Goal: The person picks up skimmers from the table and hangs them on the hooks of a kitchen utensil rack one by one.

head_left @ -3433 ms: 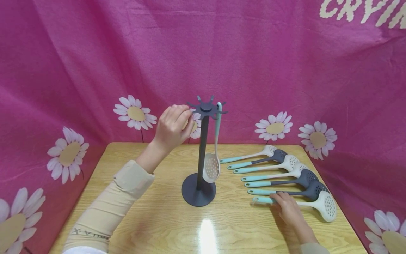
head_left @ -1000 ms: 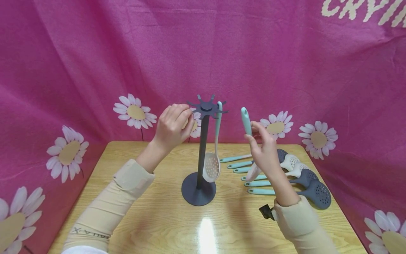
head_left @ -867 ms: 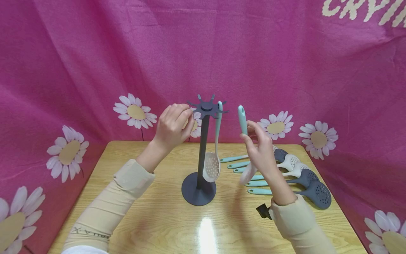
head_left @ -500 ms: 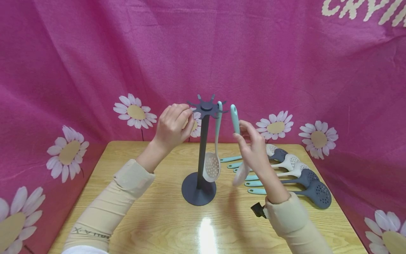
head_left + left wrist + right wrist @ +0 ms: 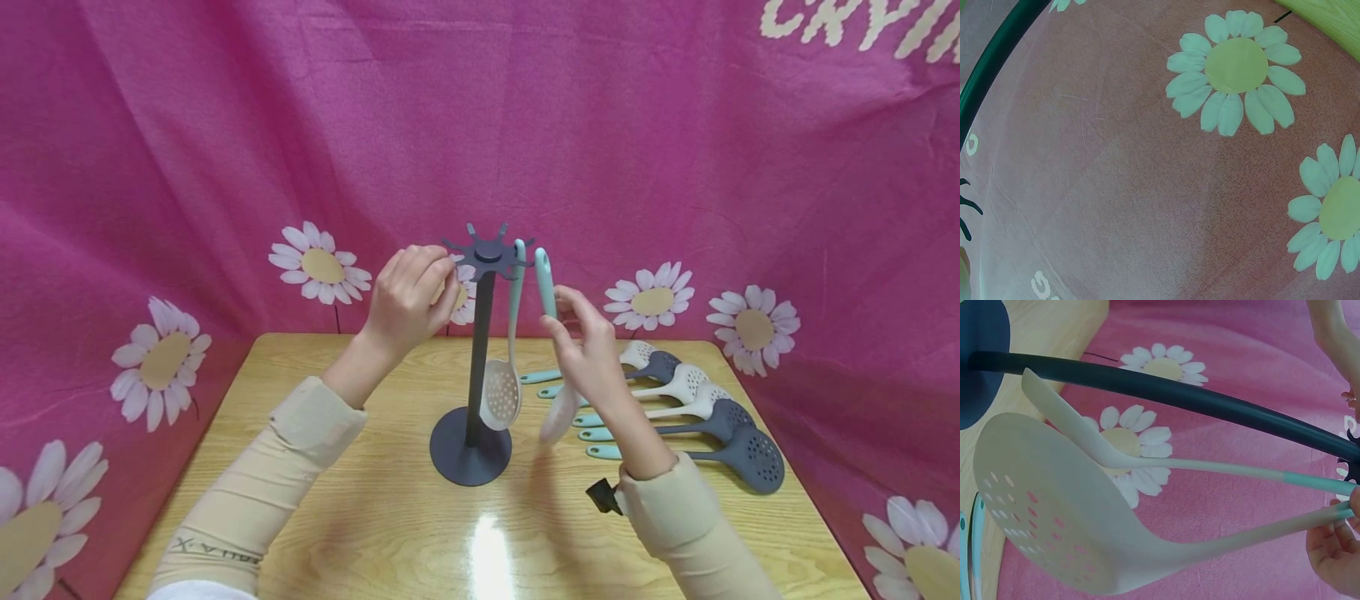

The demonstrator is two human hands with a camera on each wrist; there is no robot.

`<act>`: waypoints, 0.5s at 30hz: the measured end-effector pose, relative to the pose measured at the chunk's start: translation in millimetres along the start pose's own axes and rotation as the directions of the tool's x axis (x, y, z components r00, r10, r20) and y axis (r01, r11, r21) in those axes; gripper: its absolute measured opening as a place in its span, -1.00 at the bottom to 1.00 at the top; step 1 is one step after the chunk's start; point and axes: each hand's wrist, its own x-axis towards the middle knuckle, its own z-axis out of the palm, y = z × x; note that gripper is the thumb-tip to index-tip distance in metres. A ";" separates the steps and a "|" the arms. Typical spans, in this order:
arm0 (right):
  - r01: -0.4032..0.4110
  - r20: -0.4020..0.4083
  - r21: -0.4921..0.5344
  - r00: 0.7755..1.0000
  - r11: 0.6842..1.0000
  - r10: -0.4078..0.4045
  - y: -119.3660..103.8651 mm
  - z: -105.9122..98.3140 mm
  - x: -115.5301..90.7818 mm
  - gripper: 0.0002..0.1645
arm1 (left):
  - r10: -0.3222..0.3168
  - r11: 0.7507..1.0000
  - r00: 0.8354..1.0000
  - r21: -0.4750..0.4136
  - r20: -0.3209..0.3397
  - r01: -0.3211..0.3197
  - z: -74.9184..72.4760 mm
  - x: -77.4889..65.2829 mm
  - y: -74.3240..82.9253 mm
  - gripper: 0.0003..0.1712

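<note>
My right hand (image 5: 588, 354) pinches the mint handle of a white skimmer (image 5: 1060, 512), held upright with its perforated head down, just right of the dark utensil rack (image 5: 482, 358). The handle's holed tip is close to the rack's hooks; contact cannot be made out. A white slotted spoon (image 5: 501, 392) hangs from a right-hand hook, between the post and the skimmer. My left hand (image 5: 411, 296) is raised at the rack's left side, fingers curled at a hook; the fingertips are partly hidden. The left wrist view shows mainly cloth, with the post (image 5: 1000, 53) along its edge.
Several white and dark perforated utensils, including a dark skimmer (image 5: 750, 458), lie in a row on the right of the wooden table (image 5: 360, 533). A pink flowered cloth (image 5: 375, 125) hangs behind and around the table. A black piece (image 5: 603, 497) sticks out from the right cuff.
My right hand has picked up the nearest white skimmer from the table, turned it upright and carried it left to the rack. The left hand has stayed in place.
</note>
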 end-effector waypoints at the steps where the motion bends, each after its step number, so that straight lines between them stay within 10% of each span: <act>1: -0.002 0.003 -0.001 1.000 1.000 0.002 0.0 0.5 0.0 -0.64 | -0.001 1.000 1.000 0.000 0.000 0.001 0.0 -0.1 0.0 -0.81; 15: 0.027 0.021 0.000 0.999 1.000 -0.027 5.5 13.4 0.9 -0.63 | -0.004 1.000 1.000 -0.003 0.005 0.004 -0.8 0.4 0.4 -0.82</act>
